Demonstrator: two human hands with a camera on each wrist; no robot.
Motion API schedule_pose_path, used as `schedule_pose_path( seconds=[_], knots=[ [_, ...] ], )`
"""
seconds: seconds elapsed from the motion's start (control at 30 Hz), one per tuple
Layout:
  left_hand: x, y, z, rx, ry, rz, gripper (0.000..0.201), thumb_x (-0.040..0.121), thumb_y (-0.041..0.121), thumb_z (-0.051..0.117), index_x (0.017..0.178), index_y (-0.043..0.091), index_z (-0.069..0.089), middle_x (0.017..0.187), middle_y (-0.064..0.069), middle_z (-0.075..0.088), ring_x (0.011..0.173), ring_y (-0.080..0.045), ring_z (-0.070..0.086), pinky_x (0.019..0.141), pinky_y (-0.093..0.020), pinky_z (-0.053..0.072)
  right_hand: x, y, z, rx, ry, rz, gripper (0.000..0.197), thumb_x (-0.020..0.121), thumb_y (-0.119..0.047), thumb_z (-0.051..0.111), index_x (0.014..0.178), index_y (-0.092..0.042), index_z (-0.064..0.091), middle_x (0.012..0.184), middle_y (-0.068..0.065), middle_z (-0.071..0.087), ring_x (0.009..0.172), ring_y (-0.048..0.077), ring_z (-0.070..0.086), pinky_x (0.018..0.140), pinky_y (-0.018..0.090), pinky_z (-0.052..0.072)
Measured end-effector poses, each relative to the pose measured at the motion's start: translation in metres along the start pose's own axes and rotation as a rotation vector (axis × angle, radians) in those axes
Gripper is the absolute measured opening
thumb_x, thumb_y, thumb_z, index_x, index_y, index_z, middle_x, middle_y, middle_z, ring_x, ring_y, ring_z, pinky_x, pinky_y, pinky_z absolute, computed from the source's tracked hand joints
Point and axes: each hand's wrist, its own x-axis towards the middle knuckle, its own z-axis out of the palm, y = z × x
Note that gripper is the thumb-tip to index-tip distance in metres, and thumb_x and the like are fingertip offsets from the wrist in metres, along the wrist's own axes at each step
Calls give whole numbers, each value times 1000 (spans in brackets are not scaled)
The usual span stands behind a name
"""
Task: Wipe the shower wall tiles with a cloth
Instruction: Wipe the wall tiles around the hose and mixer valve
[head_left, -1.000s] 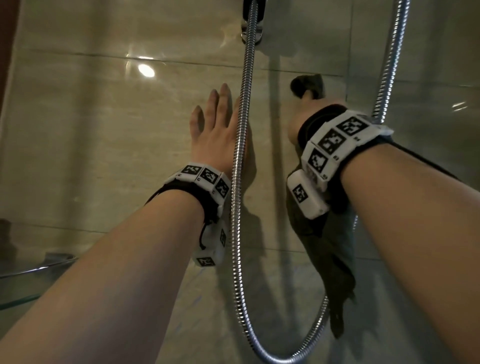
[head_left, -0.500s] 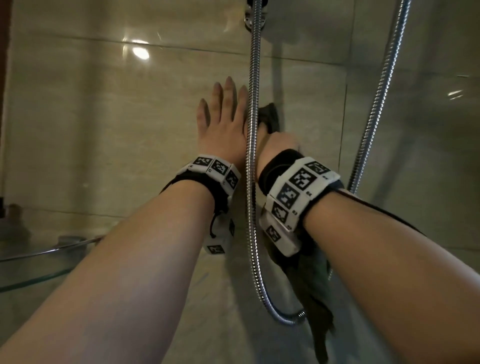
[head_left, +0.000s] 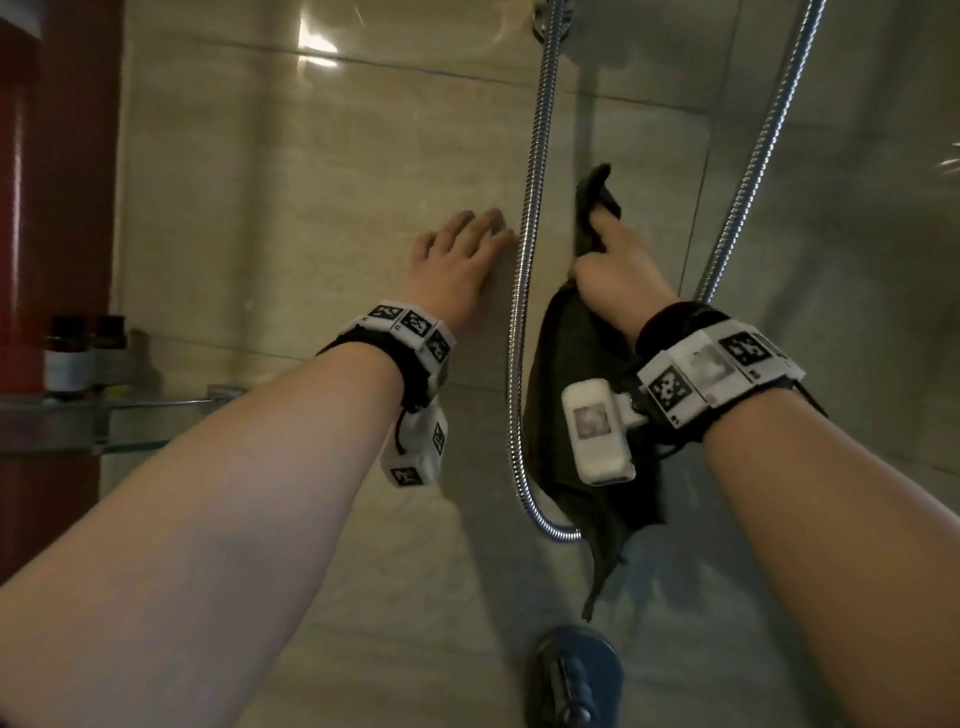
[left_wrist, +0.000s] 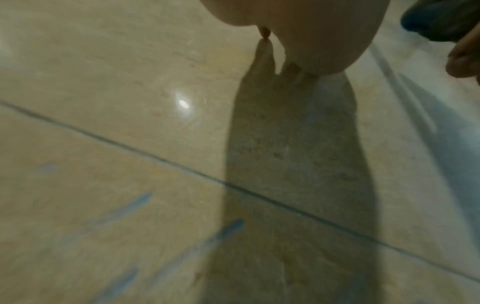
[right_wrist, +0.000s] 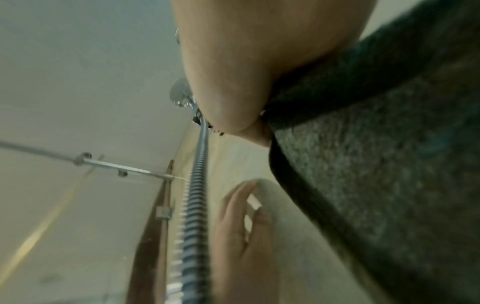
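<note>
Comparing with half a second ago, your right hand (head_left: 610, 270) has shifted right of the near run of the shower hose (head_left: 524, 291), where it earlier sat close against your left hand (head_left: 457, 260), and the view now takes in a mixer valve (head_left: 574, 675) at the bottom and small bottles (head_left: 85, 353) on a glass shelf (head_left: 104, 410) at the left. Your right hand's fingers are curled round the dark cloth (head_left: 582, 415), pressing it to the beige wall tiles (head_left: 311, 182), with one finger stretched up along its top fold. The cloth's long axis runs close to vertical: its upper tip points up the wall above your fingertips, and the rest hangs down past your wrist to a ragged point just above the valve. It lies between the two runs of hose, against the tile. Your left hand is flat on the tiles just left of the hose, fingers straight and slightly spread, holding nothing.
</note>
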Motion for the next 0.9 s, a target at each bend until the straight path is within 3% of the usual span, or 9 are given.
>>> schedule_pose_path(
  seconds=[0.13, 0.2, 0.27, 0.3, 0.37, 0.47, 0.57, 0.67, 0.9],
  knots=[
    [-19, 2, -2, -450, 169, -94, 36, 95, 19, 42, 125, 8, 57, 132, -12, 54, 117, -29, 51, 94, -36, 38, -23, -8, 1, 325, 134, -16, 60, 89, -3, 48, 144, -24, 35, 107, 2, 59, 87, 14, 59, 73, 27, 54],
    [-29, 10, -11, -825, 232, -295, 25, 95, 10, 46, 117, 7, 59, 116, -10, 61, 99, -20, 57, 82, -29, 44, -40, -16, -3, 559, 131, -7, 51, 87, -2, 49, 135, -21, 46, 90, 1, 59, 75, 13, 58, 65, 26, 53],
    [-38, 17, -22, -1151, 220, -458, 19, 93, 1, 48, 106, 11, 58, 99, -4, 65, 86, -13, 58, 71, -24, 44, -59, -25, -3, 797, 40, 21, 23, 85, -3, 49, 103, -15, 58, 73, 2, 56, 62, 14, 55, 57, 28, 49],
    [-43, 20, -29, -1255, 199, -494, 18, 93, 0, 48, 101, 12, 58, 92, -2, 67, 83, -13, 60, 67, -23, 45, -68, -29, -1, 904, -36, 48, 11, 85, -5, 49, 87, -12, 56, 69, 4, 53, 58, 15, 53, 56, 27, 46],
    [-53, 24, -42, -1424, 134, -515, 18, 95, 3, 46, 97, 15, 59, 80, 3, 70, 77, -11, 64, 66, -23, 46, -84, -33, 5, 1032, -210, 112, 14, 85, -9, 48, 72, -9, 52, 65, 6, 51, 56, 17, 50, 57, 28, 43],
    [-72, 30, -59, -1623, 86, -516, 18, 98, 8, 43, 94, 14, 60, 67, 8, 68, 65, -5, 63, 63, -22, 46, -106, -34, 24, 993, -360, 135, 19, 86, -7, 45, 67, -6, 52, 60, 6, 48, 50, 14, 45, 51, 24, 37],
    [-95, 32, -66, -1722, 18, -605, 26, 103, 20, 37, 91, 14, 60, 71, 6, 68, 68, -6, 61, 56, -20, 45, -128, -25, 45, 1008, -425, 169, 8, 85, -2, 42, 82, -5, 50, 62, 8, 43, 47, 13, 41, 44, 22, 33],
    [-123, 23, -62, -1755, -61, -660, 29, 103, 25, 36, 95, 13, 61, 83, 0, 68, 77, -11, 61, 57, -23, 44, -146, -14, 64, 1132, -467, 269, 18, 88, 0, 38, 103, -8, 46, 63, 7, 43, 43, 11, 41, 40, 20, 35],
    [-176, -7, -56, -1825, -173, -767, 26, 102, 22, 40, 97, 9, 62, 89, -6, 68, 79, -16, 64, 55, -22, 49, -174, -5, 101, 1259, -547, 406, 6, 87, -4, 38, 84, -7, 42, 62, 5, 39, 42, 10, 39, 40, 18, 37]
  ],
)
